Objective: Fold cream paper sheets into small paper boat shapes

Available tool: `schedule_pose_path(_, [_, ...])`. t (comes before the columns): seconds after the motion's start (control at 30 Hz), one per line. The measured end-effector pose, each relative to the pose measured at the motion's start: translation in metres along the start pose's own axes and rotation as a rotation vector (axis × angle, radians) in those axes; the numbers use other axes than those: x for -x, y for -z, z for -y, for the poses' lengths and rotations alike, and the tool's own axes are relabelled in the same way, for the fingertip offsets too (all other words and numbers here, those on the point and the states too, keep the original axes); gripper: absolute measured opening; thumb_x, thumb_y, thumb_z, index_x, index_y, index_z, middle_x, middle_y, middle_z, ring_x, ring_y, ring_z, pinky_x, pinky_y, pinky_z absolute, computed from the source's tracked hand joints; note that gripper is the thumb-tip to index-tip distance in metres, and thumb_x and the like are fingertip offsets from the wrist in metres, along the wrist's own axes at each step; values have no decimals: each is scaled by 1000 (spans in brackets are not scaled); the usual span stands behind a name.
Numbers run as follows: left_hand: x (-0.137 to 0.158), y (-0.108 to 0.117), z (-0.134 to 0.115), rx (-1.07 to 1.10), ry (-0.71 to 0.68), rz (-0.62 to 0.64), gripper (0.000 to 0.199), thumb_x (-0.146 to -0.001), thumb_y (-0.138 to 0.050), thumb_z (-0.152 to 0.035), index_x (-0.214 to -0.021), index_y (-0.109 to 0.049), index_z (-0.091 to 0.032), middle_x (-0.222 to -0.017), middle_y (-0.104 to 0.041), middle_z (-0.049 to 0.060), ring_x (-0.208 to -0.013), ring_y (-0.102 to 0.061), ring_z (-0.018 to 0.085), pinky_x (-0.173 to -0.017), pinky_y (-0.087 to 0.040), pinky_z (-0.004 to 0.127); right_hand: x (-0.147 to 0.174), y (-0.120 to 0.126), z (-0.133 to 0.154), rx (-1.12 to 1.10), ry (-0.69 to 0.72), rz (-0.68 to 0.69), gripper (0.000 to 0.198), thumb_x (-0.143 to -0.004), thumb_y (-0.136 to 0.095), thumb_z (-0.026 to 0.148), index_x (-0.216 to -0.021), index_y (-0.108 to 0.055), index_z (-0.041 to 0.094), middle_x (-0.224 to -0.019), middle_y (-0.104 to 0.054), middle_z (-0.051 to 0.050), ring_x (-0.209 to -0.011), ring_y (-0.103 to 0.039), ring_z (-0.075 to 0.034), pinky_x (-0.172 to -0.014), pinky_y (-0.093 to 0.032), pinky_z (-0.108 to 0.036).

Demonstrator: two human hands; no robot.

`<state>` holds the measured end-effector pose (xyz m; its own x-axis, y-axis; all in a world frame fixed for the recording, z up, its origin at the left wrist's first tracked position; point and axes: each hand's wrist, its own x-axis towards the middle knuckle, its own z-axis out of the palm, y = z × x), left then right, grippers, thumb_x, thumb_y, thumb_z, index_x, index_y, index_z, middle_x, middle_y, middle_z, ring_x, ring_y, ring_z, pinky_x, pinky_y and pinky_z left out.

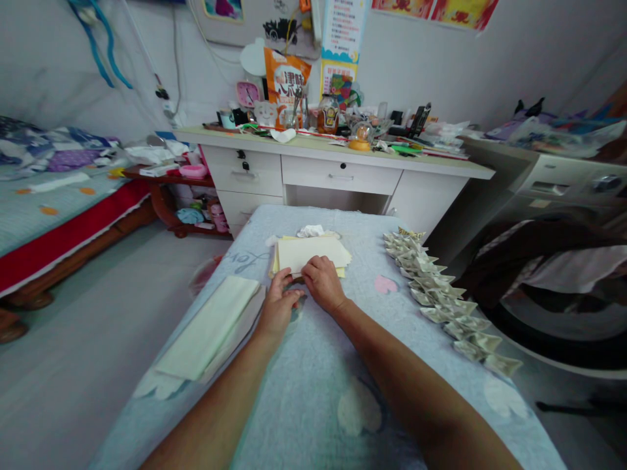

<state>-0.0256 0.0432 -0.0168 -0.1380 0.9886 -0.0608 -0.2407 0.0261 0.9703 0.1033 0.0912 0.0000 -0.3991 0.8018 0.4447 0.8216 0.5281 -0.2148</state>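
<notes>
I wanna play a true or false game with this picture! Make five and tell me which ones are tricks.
1. The left hand and right hand are at the near edge of the cream paper stack. True.
2. The folded paper shapes are left of the hands. False: the folded paper shapes are to the right.
3. Long pale sheets lie on the left of the blue cloth. True.
4. The orange bag is on the bed. False: the orange bag stands on the desk.
5. A crumpled white piece lies just beyond the cream paper stack. True.
</notes>
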Motion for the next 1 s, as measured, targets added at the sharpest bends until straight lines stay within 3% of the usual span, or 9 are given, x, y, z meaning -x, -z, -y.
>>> schedule_pose_path(0.2, [0, 2, 1, 16, 10, 25, 60, -65, -62, -16, -122, -47, -25, -116, -54, 7, -72, -63, 11, -51, -41, 19, 1, 5, -2, -100, -6, 47, 14, -91, -54, 20, -88, -68, 18, -92, -63, -5, -88, -49, -18, -79, -34, -29])
schedule_pose_path(0.63, [2, 0, -2, 39, 13, 26, 61, -64, -63, -17, -123, -47, -27, -116, -51, 5, -71, -60, 10, -52, -41, 19, -5, 1, -7, -238, -51, -41, 9, -81, -60, 11, -77, -64, 18, -81, -59, -3, -82, -49, -18, -78, -37, -28])
schedule_pose_path(0.8, [3, 0, -3, 34, -21, -44, 57, -61, -63, -16, -116, -54, -26, -111, -46, 2, -65, -52, 5, -57, -44, 20, -5, 7, -8, -247, -23, 6, 10, -85, -59, 18, -83, -69, 17, -85, -58, -4, -85, -50, -17, -80, -37, -28])
schedule_pose_path(1.0, [6, 0, -7, 43, -11, -12, 54, -62, -63, -18, -114, -54, -25, -109, -49, 2, -65, -51, 5, -57, -43, 20, -10, 14, -9, -259, -50, 82, 16, -85, -54, 10, -82, -69, 15, -85, -59, -5, -86, -52, -16, -80, -38, -27])
